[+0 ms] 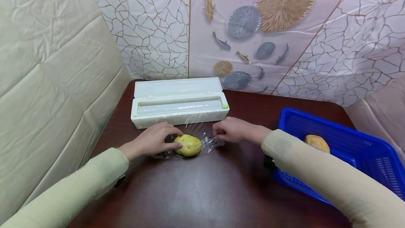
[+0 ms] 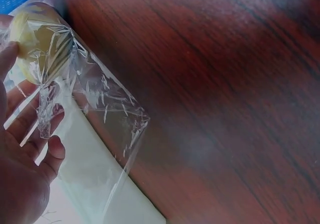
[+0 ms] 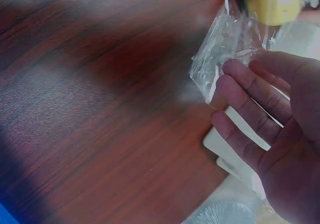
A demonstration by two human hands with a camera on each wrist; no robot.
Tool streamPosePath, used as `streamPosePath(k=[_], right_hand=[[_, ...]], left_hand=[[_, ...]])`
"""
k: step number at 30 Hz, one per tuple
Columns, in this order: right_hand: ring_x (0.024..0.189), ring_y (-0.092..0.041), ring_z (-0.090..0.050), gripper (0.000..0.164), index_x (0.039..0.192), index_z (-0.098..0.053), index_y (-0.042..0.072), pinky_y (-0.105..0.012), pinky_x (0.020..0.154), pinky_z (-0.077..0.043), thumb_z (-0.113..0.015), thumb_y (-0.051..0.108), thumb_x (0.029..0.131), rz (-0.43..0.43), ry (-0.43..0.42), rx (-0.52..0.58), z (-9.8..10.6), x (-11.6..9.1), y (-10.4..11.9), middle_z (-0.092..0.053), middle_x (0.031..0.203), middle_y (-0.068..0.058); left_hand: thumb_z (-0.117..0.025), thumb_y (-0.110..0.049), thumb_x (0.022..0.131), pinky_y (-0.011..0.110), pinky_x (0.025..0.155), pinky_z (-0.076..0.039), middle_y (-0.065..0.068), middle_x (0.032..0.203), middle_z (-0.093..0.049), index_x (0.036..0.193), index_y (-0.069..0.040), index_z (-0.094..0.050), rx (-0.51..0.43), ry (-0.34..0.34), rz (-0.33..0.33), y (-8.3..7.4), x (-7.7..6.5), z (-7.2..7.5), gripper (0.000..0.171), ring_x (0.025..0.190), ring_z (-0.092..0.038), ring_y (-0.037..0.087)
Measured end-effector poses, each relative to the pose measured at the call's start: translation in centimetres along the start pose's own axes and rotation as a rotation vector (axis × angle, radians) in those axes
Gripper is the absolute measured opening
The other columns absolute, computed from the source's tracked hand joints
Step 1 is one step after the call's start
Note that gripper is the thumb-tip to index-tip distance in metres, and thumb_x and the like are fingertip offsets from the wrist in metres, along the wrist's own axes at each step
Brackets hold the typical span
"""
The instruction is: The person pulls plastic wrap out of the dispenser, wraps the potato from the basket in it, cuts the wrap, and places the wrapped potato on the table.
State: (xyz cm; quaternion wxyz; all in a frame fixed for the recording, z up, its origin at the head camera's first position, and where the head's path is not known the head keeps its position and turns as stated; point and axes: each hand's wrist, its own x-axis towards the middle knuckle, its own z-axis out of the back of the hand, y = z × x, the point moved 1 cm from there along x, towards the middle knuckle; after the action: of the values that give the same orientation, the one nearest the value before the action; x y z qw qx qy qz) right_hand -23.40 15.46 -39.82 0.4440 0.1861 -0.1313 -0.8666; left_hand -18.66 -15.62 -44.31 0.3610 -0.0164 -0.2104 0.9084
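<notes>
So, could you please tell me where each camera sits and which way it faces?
Head: worn on the head, looking forward and down at the table; the left hand, right hand and both sleeves show.
Left wrist: worn on that wrist, looking at the yellow potato in plastic film; the left hand shows at left.
Right wrist: worn on that wrist, looking at the plastic film and table; the right hand shows.
Both wrist views share the yellow potato and film.

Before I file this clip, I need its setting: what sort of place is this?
Probably a makeshift booth indoors: a reddish-brown table hemmed in by a beige panel on the left and a patterned backdrop behind.
</notes>
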Motion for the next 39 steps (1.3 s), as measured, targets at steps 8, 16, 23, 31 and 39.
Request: streamPosePath(k=[8, 16, 23, 31, 39], right_hand=[[0.096, -0.022, -0.070, 0.015, 0.109, -0.074, 0.008, -0.042, 0.085, -0.058, -0.078, 0.017, 0.096, 0.059, -0.163, -0.109, 1.5, -1.9, 1.4, -0.072, 0.102, -0.003], [0.118, -0.027, -0.065, 0.042, 0.131, -0.071, 0.011, -0.043, 0.099, -0.056, -0.082, 0.026, 0.094, 0.249, -0.200, -0.392, -0.5, -1.8, 6.7, -0.068, 0.127, -0.008], [0.132, -0.033, -0.061, 0.058, 0.148, -0.061, 0.007, -0.048, 0.110, -0.051, -0.079, 0.031, 0.098, 0.197, -0.135, -0.383, -2.8, -1.1, 6.7, -0.062, 0.147, -0.015], [0.129, -0.030, -0.063, 0.062, 0.150, -0.055, 0.002, -0.045, 0.107, -0.052, -0.078, 0.028, 0.098, 0.152, -0.147, -0.252, -3.5, -0.5, 5.9, -0.062, 0.145, -0.015], [0.116, -0.024, -0.063, 0.057, 0.143, -0.056, 0.005, -0.043, 0.098, -0.055, -0.082, 0.026, 0.096, 0.104, -0.195, -0.174, -3.6, 0.8, 5.6, -0.061, 0.131, -0.009]], left_hand=[[-0.075, -0.046, 0.099, 0.045, 0.095, -0.053, -0.001, 0.117, -0.078, 0.123, -0.014, -0.078, -0.006, -0.002, -0.023, 0.1, 0.3, 0.2, 0.041, 0.104, -0.069, 0.021], [-0.072, -0.045, 0.101, 0.046, 0.095, -0.052, 0.000, 0.119, -0.078, 0.125, -0.014, -0.078, -0.017, 0.001, 0.014, 0.4, -0.1, 0.4, 0.040, 0.104, -0.069, 0.022], [-0.070, -0.043, 0.103, 0.044, 0.086, -0.052, 0.000, 0.120, -0.078, 0.126, -0.014, -0.078, -0.027, 0.007, 0.019, 0.2, -0.1, 0.3, 0.038, 0.099, -0.063, 0.024], [-0.063, -0.043, 0.107, 0.046, 0.089, -0.049, 0.002, 0.122, -0.078, 0.129, -0.012, -0.076, 0.086, 0.020, 0.027, 0.1, 0.1, 0.0, 0.040, 0.099, -0.060, 0.023], [-0.062, -0.044, 0.107, 0.046, 0.090, -0.048, 0.001, 0.105, -0.063, 0.125, -0.016, -0.079, 0.220, -0.051, -0.019, 0.2, 0.0, -0.2, 0.038, 0.102, -0.057, 0.025]])
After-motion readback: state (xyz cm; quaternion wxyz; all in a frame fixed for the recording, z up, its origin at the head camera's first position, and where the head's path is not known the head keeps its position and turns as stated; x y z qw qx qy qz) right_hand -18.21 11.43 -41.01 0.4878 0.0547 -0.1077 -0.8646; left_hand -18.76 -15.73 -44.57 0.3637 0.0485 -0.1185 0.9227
